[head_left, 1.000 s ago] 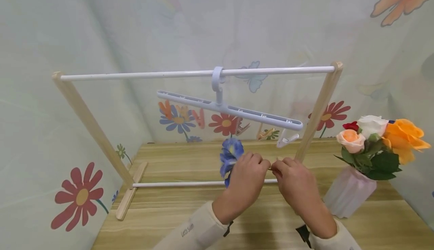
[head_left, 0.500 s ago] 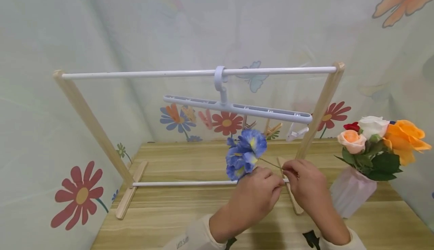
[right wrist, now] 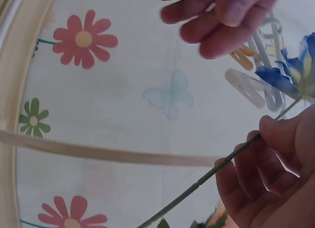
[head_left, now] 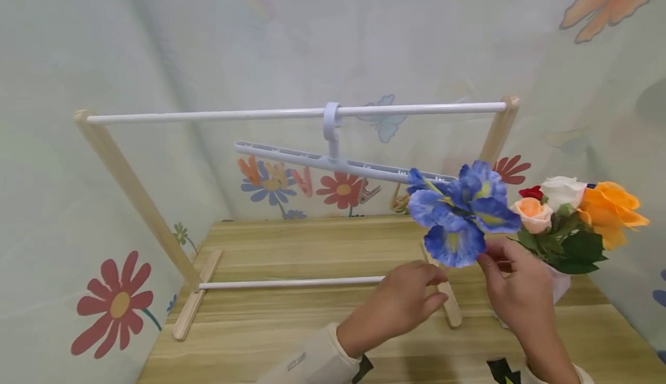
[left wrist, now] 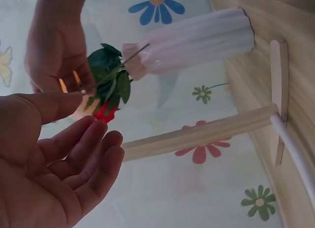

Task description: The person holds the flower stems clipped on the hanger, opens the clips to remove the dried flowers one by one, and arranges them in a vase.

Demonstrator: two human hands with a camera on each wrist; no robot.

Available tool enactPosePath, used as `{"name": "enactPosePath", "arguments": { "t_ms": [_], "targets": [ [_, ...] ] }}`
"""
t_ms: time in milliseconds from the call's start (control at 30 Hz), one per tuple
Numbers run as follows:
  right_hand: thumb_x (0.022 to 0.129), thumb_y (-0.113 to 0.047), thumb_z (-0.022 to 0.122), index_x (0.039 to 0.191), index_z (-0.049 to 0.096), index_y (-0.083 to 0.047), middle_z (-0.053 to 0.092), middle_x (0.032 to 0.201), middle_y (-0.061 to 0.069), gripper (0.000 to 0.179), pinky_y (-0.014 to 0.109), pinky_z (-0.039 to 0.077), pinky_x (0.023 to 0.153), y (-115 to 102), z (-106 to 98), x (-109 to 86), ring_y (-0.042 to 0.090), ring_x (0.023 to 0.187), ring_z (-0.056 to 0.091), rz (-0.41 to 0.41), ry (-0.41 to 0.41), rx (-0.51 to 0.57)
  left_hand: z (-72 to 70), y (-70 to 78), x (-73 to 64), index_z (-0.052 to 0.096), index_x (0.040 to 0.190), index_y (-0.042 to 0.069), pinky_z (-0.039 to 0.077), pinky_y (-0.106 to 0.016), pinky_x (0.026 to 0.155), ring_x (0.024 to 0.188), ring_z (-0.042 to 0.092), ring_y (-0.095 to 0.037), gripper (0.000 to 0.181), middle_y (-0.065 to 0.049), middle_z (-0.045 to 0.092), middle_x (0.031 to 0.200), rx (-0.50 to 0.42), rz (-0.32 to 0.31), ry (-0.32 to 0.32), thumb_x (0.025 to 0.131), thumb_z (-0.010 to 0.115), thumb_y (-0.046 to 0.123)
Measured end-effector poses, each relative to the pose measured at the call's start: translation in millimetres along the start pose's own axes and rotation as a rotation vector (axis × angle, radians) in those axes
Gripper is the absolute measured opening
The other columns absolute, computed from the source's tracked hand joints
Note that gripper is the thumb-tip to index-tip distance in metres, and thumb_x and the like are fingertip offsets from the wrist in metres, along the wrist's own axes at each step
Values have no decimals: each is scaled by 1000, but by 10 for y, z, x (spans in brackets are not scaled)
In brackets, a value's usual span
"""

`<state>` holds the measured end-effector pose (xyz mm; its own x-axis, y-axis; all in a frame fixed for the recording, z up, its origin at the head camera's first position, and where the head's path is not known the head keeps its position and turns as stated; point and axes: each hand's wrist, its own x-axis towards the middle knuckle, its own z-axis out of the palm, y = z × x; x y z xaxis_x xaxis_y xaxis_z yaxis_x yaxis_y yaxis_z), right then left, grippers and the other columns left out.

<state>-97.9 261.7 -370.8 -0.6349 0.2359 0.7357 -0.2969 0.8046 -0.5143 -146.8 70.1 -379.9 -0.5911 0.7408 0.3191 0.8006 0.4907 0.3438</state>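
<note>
An artificial blue iris [head_left: 460, 213] with yellow streaks is raised at the right of the rack. My right hand [head_left: 522, 285] pinches its thin stem just below the bloom. In the right wrist view, the green stem [right wrist: 197, 183] runs down across the curled fingers, between thumb and fingertips. My left hand [head_left: 400, 297] hovers to the left and holds nothing. Its fingers [left wrist: 88, 159] are relaxed and slightly bent in the left wrist view. Beyond the right hand stands a pale pink vase [left wrist: 202, 41] with artificial flowers, partly hidden by that hand in the head view.
A blue-grey hanger [head_left: 364, 170] hangs tilted from the white top bar [head_left: 234, 114] of a wooden rack. Several small clothespins [head_left: 250, 170] dangle under it. The vase's orange rose [head_left: 611, 210] and white rose [head_left: 563, 192] rise at right. A lower bar [head_left: 296, 283] crosses above the table.
The blue iris has moved right and up with the right hand, nearer the vase flowers. My left hand, earlier close to the stem, has come away from it. The hanger has swung slightly.
</note>
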Motion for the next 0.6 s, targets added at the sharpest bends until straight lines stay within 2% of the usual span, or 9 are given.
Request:
{"name": "enactPosePath", "arguments": {
  "t_ms": [67,167,200,267,333,400,467,600],
  "targets": [
    [81,10,77,98,72,5,74,84,21,19,-6,38,71,39,-46,3,-33,82,41,12,53,-9,59,-9,51,68,124,16,50,-10,83,101,66,-1,27,5,72,114,-73,-38,-43,100,67,29],
    [83,7,74,100,71,8,73,85,23,17,-7,36,72,90,-114,23,-34,80,40,46,137,-22,161,-15,143,67,126,16,48,-7,82,99,65,0,31,5,71,116,-131,-61,-63,98,69,29],
    [84,6,73,101,71,8,73,84,19,17,-7,37,72,101,-139,33,-33,78,41,69,158,-22,194,-15,176,67,126,15,48,-7,82,99,65,0,32,5,71,116,-151,-67,-68,98,70,29],
    [87,2,72,103,72,8,73,81,-2,17,-6,37,70,121,-195,56,-31,73,44,131,195,-11,268,-9,244,67,127,14,48,-7,83,101,67,-1,34,3,72,117,-184,-72,-69,96,72,28],
    [88,-1,72,104,72,7,65,80,-25,18,-4,38,67,137,-255,88,-27,69,46,194,224,1,340,3,308,67,127,14,48,-6,83,102,68,0,35,4,72,119,-224,-93,-81,95,73,27],
    [90,-3,71,104,72,4,56,80,-39,16,-2,40,67,160,-316,130,-23,67,50,236,247,33,417,20,375,66,129,15,49,-7,82,104,68,0,38,5,71,122,-274,-119,-93,95,74,28],
    [92,-6,72,100,74,-9,53,80,-43,9,-2,40,67,199,-368,176,-21,68,51,283,283,29,512,39,447,66,130,16,49,-6,81,105,67,2,40,7,71,124,-304,-137,-91,94,75,30],
    [97,-13,68,103,72,-17,55,84,-37,9,1,44,75,261,-450,271,-19,73,54,387,353,16,724,83,598,65,131,15,47,-4,82,106,67,2,43,7,70,127,-339,-121,-70,93,76,32]
  ]
}}
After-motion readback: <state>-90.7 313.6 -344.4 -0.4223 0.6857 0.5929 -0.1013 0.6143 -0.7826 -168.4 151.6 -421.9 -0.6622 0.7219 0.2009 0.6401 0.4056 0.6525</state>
